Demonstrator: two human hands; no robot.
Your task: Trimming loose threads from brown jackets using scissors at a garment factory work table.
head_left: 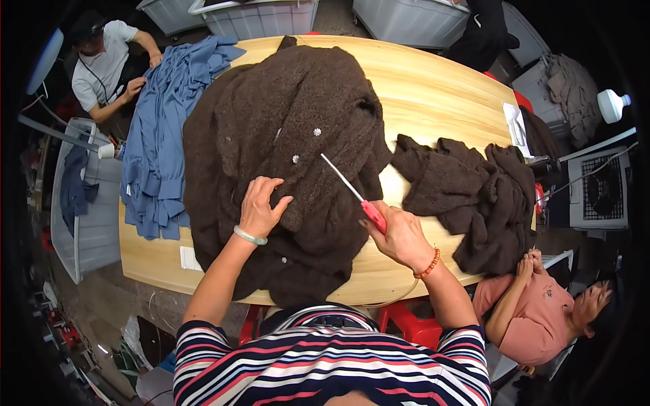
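Observation:
A large dark brown, fuzzy knit garment lies heaped on the table in front of me. Several shiny round buttons show on it, among them one button at its upper middle and another button just below. My left hand rests on the knit below these buttons, its fingers bent but apart, with nothing between them. In my right hand is a slim tool with a pink-red handle and a long, thin metal shaft. The shaft's tip points up and left, close to the lower button.
More brown knit garments lie to the right on the wooden table. Blue garments hang over its left end, where a person handles them. Another person sits at the right. Grey bins stand behind.

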